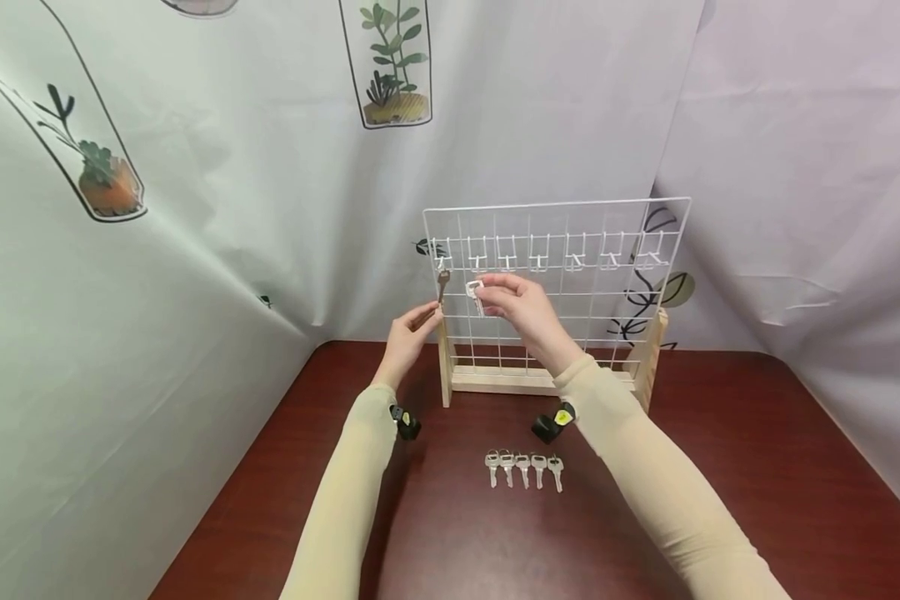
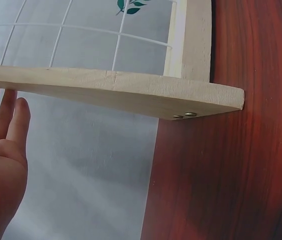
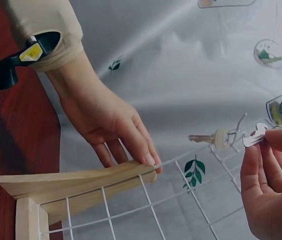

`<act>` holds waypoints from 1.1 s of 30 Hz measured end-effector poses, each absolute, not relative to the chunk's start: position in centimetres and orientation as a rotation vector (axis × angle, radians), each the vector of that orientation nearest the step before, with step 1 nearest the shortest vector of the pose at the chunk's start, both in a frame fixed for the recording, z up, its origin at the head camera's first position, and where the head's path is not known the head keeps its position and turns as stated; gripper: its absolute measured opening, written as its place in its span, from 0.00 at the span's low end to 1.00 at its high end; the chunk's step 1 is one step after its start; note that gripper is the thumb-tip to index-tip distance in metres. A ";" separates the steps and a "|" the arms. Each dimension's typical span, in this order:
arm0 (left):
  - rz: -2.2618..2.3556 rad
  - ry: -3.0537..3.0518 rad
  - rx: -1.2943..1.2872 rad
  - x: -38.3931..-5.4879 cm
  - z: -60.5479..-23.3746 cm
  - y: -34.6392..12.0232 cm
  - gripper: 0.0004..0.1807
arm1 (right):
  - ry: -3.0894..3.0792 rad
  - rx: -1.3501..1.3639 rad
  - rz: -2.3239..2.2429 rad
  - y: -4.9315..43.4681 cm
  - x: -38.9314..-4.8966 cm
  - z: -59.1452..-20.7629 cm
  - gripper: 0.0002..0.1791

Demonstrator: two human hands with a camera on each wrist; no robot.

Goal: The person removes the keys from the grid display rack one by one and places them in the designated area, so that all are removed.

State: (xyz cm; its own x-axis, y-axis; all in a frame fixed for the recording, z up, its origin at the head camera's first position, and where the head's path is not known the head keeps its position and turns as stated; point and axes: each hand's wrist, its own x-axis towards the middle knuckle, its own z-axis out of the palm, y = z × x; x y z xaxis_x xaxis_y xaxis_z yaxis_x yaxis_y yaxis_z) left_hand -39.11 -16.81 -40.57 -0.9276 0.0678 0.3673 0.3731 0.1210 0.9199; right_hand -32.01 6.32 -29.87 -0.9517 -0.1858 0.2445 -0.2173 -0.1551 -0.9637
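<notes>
While my left hand (image 1: 408, 333) steadies the rack (image 1: 555, 292) w/ straight fingers at its left post, my right hand (image 1: 521, 308) pinches a silver key (image 1: 474, 292) below the 2nd hook (image 1: 477, 254). Next, I reckon: lift, thread key's hole onto hook.

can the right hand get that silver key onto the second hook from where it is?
Probably yes. The right hand pinches the silver key just below the second hook, with nothing between them. The hanging key sits one hook over, and the left hand rests on the rack's wooden post, off to the side.
</notes>
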 end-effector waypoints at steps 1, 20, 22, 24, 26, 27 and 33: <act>-1.891 -2.159 -0.436 -39.1 -40.6 -16.8 0.25 | -2.033 0.490 2.326 6.4 -31.8 -30.0 0.19; -1.892 -2.110 -0.490 -39.0 -41.0 -16.5 0.25 | -2.069 0.457 2.300 12.1 -28.5 -33.7 0.21; -1.897 -2.101 -0.495 -39.1 -40.9 -16.5 0.25 | -2.058 0.449 2.298 12.7 -28.3 -33.9 0.20; -1.895 -2.101 -0.499 -39.2 -40.9 -16.5 0.24 | -2.037 0.446 2.308 13.3 -28.2 -34.1 0.20; -1.896 -2.097 -0.503 -39.2 -40.9 -16.5 0.24 | -2.019 0.444 2.324 13.8 -28.0 -34.3 0.20; -1.895 -2.096 -0.505 -39.2 -40.9 -16.5 0.23 | -2.012 0.441 2.331 14.1 -27.9 -34.4 0.21; -1.906 -2.100 -0.500 -39.1 -41.0 -16.4 0.24 | -1.997 0.410 2.327 15.5 -27.4 -35.3 0.19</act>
State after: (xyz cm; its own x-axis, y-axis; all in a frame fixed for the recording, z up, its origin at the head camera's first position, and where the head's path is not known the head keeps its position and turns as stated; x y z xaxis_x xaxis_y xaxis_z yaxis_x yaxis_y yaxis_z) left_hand -39.08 -16.44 -41.03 -0.9066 0.0774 0.4148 0.4204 0.0796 0.9039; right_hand -27.38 15.50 -35.28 -0.9637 -0.1353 0.2302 -0.2069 -0.1663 -0.9641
